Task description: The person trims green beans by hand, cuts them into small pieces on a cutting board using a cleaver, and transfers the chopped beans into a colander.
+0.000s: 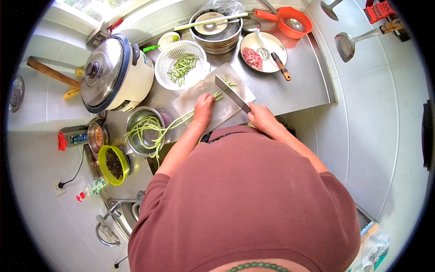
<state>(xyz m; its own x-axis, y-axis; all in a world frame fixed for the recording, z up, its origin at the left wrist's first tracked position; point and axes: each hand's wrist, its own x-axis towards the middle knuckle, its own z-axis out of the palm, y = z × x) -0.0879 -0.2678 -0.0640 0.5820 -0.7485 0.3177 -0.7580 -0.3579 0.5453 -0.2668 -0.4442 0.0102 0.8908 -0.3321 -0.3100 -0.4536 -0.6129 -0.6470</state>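
Observation:
My left hand (204,109) is closed on a bunch of long green beans (181,120), pressed on a pale cutting board (238,88). The beans' long ends trail into a metal bowl (134,117) at the left. In my right hand (262,119) is the handle of a cleaver (232,94), its blade just right of the bean tips. Some cut bean pieces (231,83) lie on the board beyond the blade. Behind the board, a white colander (161,68) holds more cut pieces.
A plate (277,47) with sliced raw meat and a small knife stands back right, by an orange strainer (302,31). A big rice cooker (136,84) is at the left. Below it are a yellow-green bowl (103,170) and the sink faucet (105,226).

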